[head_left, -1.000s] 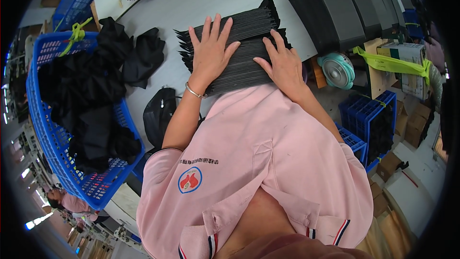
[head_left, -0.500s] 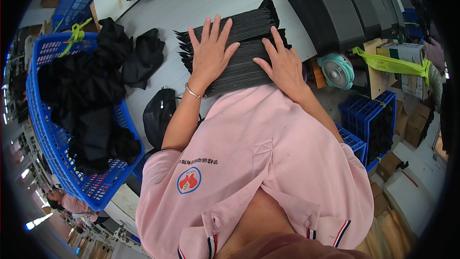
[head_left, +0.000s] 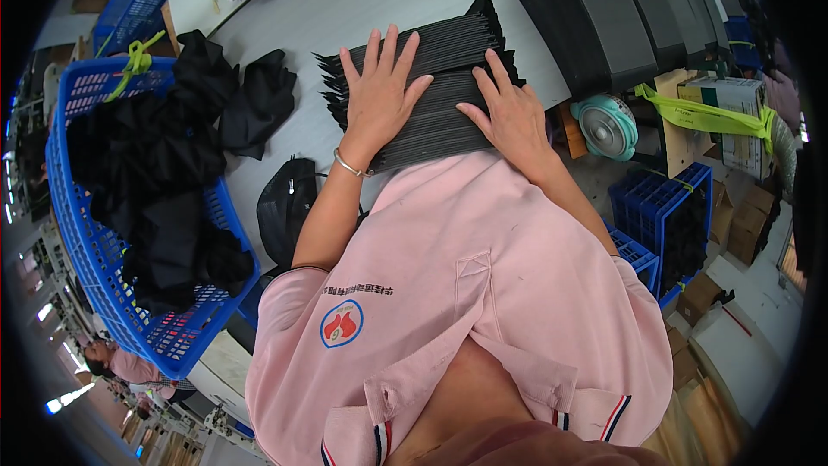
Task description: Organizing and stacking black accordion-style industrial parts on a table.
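Black layered pieces (head_left: 442,114), 2 bundles, at the table's (head_left: 302,24) near edge. Left hand (head_left: 378,102) flat on top, fingers (head_left: 372,53) spread; right hand (head_left: 517,123) on their right end, fingers apart. Blue basket (head_left: 72,229) at left edge.

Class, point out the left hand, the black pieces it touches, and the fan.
Left hand (head_left: 378,102), head view, back of the hand.
Black pieces (head_left: 427,125), head view, exposed edges.
Fan (head_left: 610,128), head view, front grille.

Looks like a sewing workshop, probably on a factory floor. Shown by stacked black panels (head_left: 431,125) on a pale worktable (head_left: 302,17), a blue plastic basket (head_left: 97,285) heaped with black fabric pieces (head_left: 147,155), cardboard boxes (head_left: 750,216) at right, and, at lower left, apparent sewing machines (head_left: 226,423) near a co-worker (head_left: 134,367) in pink.
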The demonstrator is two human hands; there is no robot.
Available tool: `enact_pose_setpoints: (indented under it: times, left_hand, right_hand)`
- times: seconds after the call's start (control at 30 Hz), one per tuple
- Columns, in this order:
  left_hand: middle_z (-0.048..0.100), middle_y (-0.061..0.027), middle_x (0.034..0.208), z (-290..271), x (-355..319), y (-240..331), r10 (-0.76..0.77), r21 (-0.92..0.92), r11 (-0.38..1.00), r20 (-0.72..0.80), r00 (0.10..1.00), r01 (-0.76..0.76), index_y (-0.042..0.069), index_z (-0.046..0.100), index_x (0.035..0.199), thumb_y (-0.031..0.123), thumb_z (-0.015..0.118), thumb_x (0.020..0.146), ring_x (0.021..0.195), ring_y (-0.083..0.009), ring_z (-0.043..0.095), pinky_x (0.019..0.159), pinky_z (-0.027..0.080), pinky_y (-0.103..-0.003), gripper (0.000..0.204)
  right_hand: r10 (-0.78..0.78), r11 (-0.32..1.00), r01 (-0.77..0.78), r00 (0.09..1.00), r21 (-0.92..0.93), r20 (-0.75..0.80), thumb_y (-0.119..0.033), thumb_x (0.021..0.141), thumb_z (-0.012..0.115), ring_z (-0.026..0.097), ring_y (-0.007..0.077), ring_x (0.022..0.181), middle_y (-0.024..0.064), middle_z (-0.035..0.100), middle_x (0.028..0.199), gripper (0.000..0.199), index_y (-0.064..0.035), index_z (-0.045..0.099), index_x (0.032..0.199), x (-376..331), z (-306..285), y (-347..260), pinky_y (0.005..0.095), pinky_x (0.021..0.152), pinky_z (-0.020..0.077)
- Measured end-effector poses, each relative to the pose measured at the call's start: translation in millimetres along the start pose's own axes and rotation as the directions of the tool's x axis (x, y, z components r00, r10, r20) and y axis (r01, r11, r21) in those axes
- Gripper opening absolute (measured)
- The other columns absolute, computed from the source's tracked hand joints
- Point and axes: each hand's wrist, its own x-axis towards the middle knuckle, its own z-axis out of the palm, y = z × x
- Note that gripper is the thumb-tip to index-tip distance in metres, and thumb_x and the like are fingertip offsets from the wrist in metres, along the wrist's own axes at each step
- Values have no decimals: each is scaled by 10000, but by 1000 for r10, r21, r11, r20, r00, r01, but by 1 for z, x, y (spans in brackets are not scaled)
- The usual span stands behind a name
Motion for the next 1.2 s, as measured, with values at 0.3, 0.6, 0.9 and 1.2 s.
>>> enact_pose_setpoints:
  times: [0.3,0.6,0.9,1.2]
  left_hand:
    - [322,-96,1680,0,0,-1,1,0,1000,0,1000,-1,237,359,1620,531,526,1033,1554,-339,269,1215,93,-685,678]
    - [311,-97,1687,-3,0,1,-10,-14,1000,23,1000,11,237,360,1621,515,534,1035,1563,-333,251,1217,88,-682,671]
    - [307,-101,1690,0,0,1,-10,1,1000,22,1000,10,249,349,1628,521,515,1043,1564,-334,250,1220,81,-676,667]
    - [308,-102,1690,-2,1,1,-11,5,1000,21,1000,10,249,346,1630,530,511,1042,1563,-339,253,1219,82,-678,672]
  right_hand:
    - [-5,998,5,1000,-56,-8,-460,914,735,642,208,666,199,579,1403,595,-28,620,1306,-1,1,-3,332,678,477]
    - [54,998,-55,998,24,17,-517,890,732,599,214,619,99,585,1126,761,14,552,1404,14,-1,-5,334,590,460]
    - [21,994,-22,1000,-107,-7,-578,893,697,581,205,607,88,570,1101,786,23,578,1386,13,8,-2,330,581,468]
    - [35,999,-35,998,-10,-55,-501,882,748,655,234,675,143,588,1276,666,5,624,1297,10,3,-3,336,624,499]
